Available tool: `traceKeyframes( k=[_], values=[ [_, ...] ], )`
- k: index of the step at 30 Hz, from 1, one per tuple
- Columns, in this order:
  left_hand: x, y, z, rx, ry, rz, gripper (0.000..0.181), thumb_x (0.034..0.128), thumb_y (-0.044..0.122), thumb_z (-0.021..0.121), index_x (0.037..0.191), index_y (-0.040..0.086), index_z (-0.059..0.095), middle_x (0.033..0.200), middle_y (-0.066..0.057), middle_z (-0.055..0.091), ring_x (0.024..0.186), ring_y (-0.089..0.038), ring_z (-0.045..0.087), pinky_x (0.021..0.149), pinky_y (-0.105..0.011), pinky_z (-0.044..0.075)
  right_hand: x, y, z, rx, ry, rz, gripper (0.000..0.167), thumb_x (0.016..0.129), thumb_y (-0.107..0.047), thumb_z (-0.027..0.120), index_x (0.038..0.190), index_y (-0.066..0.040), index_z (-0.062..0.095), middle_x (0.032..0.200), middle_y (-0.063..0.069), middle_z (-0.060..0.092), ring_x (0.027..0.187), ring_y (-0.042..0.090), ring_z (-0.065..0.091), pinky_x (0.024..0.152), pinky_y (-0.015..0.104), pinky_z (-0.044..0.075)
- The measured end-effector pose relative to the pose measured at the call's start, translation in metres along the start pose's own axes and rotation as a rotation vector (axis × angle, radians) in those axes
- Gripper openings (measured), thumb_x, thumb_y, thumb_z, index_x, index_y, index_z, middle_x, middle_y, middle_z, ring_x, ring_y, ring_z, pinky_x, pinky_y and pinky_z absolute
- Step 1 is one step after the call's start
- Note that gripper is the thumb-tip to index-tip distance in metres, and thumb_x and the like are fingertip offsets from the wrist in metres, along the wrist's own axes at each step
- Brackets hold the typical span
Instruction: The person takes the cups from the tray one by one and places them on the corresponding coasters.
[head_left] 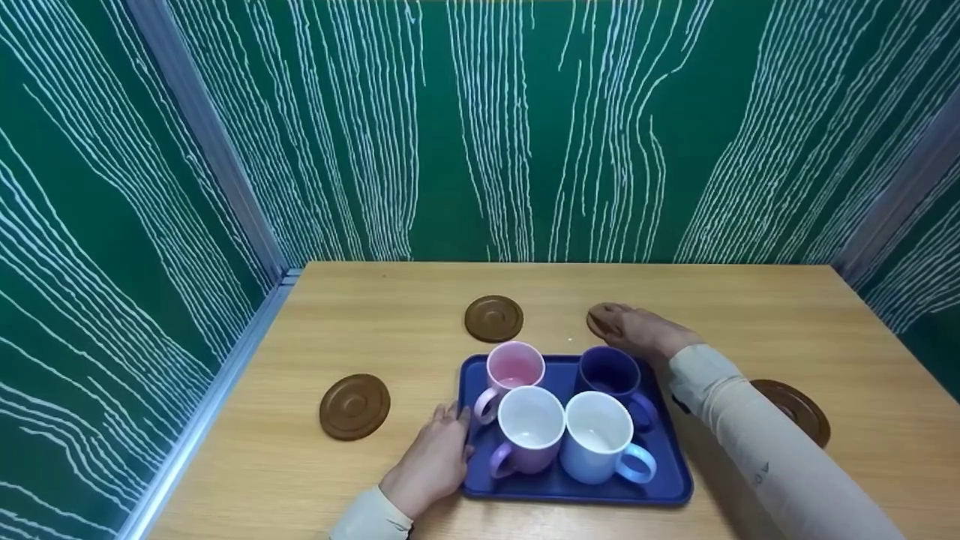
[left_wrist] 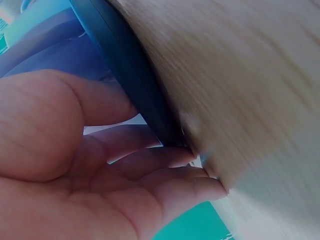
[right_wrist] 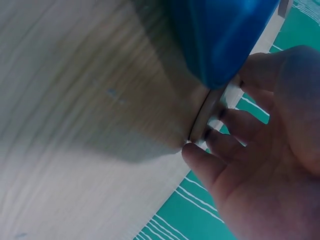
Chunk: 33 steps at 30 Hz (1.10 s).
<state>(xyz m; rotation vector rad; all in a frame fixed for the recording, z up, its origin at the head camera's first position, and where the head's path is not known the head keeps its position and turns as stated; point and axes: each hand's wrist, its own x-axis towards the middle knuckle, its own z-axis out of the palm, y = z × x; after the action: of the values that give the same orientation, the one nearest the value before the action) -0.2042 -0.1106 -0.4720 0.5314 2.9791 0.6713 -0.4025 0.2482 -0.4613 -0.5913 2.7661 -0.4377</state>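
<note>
Right grip (head_left: 645, 330) holds brown coaster (head_left: 593, 322) — thin, round.

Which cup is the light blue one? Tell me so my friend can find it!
On the wooden table sits a dark blue tray. At its near side, on the right, stands the light blue mug. It's white inside like the purple mug beside it, but its handle is pale blue.

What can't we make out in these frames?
Head: brown round coaster at the right hand, mostly hidden by that hand.
Head: rightmost brown round coaster, partly covered by the beige sleeve.
Head: dark-blue cylindrical mug, base hidden by the light-blue cylindrical mug.
Left wrist: dark-blue rectangular tray, cut off by the top edge.
</note>
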Motion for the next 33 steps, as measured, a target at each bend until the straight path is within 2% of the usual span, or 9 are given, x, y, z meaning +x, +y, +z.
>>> traceKeyframes(
  k=[8,16,20,22,27,33],
  values=[
    [0.000,0.000,0.000,0.007,0.011,0.007,0.051,0.0921,0.002,0.069,0.138,-0.016,0.055,0.145,-0.039,0.050,0.133,-0.061,0.046,0.110,-0.062,0.043,0.002,-0.001,0.001,-0.021,0.047,-0.049,0.055,0.107,-0.021,0.051,0.160,-0.012,0.039,0.163,0.023,0.037,0.149,0.050,0.032,0.119,0.066,0.028],
    [0.000,-0.001,0.002,0.011,0.001,-0.006,0.052,0.0929,0.003,0.069,0.139,-0.015,0.055,0.146,-0.038,0.049,0.135,-0.060,0.046,0.111,-0.061,0.043,-0.002,-0.003,-0.004,0.008,0.043,0.007,0.057,0.106,-0.024,0.054,0.161,-0.019,0.039,0.166,0.024,0.030,0.151,0.051,0.027,0.118,0.070,0.025],
    [-0.001,-0.001,0.002,0.007,0.009,-0.007,0.051,0.0928,0.002,0.068,0.139,-0.015,0.055,0.146,-0.038,0.049,0.135,-0.060,0.045,0.111,-0.061,0.042,-0.006,-0.008,-0.012,-0.001,0.079,-0.009,0.055,0.105,-0.023,0.054,0.158,-0.015,0.043,0.164,0.029,0.031,0.149,0.053,0.030,0.116,0.070,0.028],
    [-0.002,0.000,0.002,0.005,0.010,-0.008,0.051,0.0926,0.002,0.068,0.139,-0.015,0.055,0.147,-0.038,0.049,0.136,-0.059,0.045,0.111,-0.061,0.042,-0.008,-0.011,-0.017,-0.010,0.088,0.000,0.056,0.107,-0.024,0.053,0.160,-0.013,0.040,0.164,0.030,0.029,0.149,0.053,0.029,0.116,0.069,0.027],
    [-0.003,0.001,0.001,0.004,0.014,-0.008,0.051,0.0920,0.002,0.068,0.139,-0.015,0.055,0.146,-0.037,0.050,0.136,-0.058,0.046,0.110,-0.062,0.044,-0.017,-0.015,-0.027,-0.047,0.143,-0.029,0.057,0.105,-0.019,0.052,0.159,-0.006,0.039,0.161,0.034,0.030,0.147,0.054,0.031,0.116,0.067,0.031],
    [0.000,0.001,0.001,-0.017,0.006,-0.016,0.052,0.0922,0.002,0.068,0.140,-0.014,0.054,0.146,-0.038,0.049,0.136,-0.059,0.044,0.112,-0.061,0.041,-0.037,-0.020,-0.036,-0.027,0.196,-0.029,0.059,0.104,-0.017,0.052,0.160,-0.005,0.037,0.162,0.035,0.028,0.146,0.056,0.033,0.115,0.068,0.032]
  ],
)
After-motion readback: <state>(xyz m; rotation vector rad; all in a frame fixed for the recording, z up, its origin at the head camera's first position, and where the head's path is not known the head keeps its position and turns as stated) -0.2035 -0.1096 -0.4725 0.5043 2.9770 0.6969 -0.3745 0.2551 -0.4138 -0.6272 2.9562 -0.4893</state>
